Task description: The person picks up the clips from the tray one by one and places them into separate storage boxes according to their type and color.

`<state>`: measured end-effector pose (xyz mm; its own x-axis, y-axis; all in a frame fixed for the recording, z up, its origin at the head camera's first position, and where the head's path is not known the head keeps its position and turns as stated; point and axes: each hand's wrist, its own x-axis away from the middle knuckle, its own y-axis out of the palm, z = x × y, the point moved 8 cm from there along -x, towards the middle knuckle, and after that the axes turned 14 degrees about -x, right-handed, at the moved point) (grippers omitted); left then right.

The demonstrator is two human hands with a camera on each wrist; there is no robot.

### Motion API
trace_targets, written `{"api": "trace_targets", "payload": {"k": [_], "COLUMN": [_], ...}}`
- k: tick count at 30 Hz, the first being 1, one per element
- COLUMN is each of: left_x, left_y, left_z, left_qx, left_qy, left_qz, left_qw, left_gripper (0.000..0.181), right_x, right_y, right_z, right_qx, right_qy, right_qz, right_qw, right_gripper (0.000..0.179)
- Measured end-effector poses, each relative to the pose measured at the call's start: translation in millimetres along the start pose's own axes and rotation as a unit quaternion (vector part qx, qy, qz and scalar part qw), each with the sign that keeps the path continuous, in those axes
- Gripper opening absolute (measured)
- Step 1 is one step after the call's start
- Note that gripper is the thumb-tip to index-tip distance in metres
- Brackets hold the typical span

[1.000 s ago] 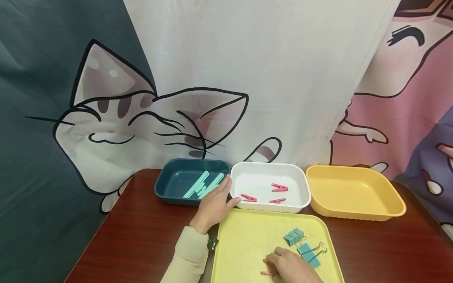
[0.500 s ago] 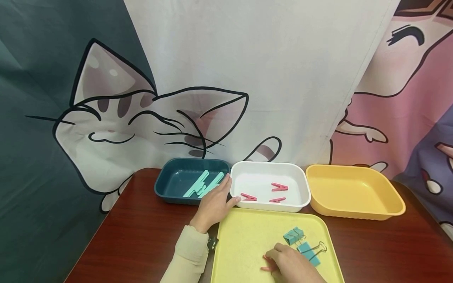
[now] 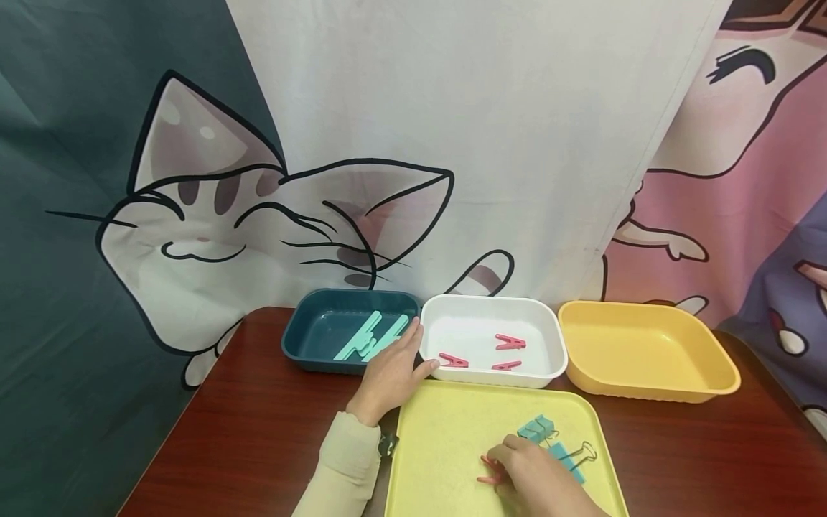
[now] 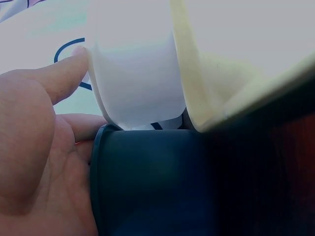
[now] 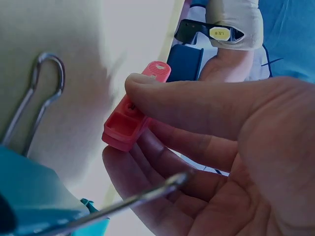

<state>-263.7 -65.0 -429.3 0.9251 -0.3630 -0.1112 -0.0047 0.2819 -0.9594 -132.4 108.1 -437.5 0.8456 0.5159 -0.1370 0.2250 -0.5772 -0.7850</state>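
Over the yellow tray (image 3: 446,431), my right hand (image 3: 543,474) pinches a red clothespin (image 3: 492,471) between thumb and fingers. The right wrist view shows the thumb lying along the clothespin (image 5: 128,110). Beside that hand are two teal binder clips, one (image 3: 536,429) farther back and one (image 3: 567,463) partly hidden by the hand. My left hand (image 3: 390,373) lies with straight fingers where the dark teal bin (image 3: 304,359) and the white bin (image 3: 491,309) meet. Its thumb touches the white bin's rim in the left wrist view.
Two mint-green clips (image 3: 360,337) lie in the dark teal bin. The white bin holds three red clothespins (image 3: 510,342). A yellow-orange bin (image 3: 646,345) stands at the right on the brown table (image 3: 226,431), with a printed curtain (image 3: 517,143) behind.
My right hand has shifted slightly to the right and covers more of the nearer binder clip, with the clothespin still at its fingertips. The left hand has not moved.
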Motion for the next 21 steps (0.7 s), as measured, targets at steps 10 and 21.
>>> {"api": "trace_targets", "payload": {"k": [10, 21], "left_x": [-0.5, -0.4], "left_y": [0.5, 0.5], "left_z": [-0.1, -0.3], "left_qx": [0.001, 0.002], "left_qy": [-0.002, -0.001], "left_qz": [-0.006, -0.004], "left_qw": [1.0, 1.0], "left_gripper": [0.076, 0.076], "right_x": [-2.4, -9.3], "right_y": [-9.5, -19.4], "right_z": [-1.8, -4.6], "right_qx": [0.008, 0.011], "right_qy": [-0.008, -0.006], "right_qz": [0.022, 0.038], "right_qw": [0.9997, 0.9992], "right_gripper": [0.017, 0.012]}}
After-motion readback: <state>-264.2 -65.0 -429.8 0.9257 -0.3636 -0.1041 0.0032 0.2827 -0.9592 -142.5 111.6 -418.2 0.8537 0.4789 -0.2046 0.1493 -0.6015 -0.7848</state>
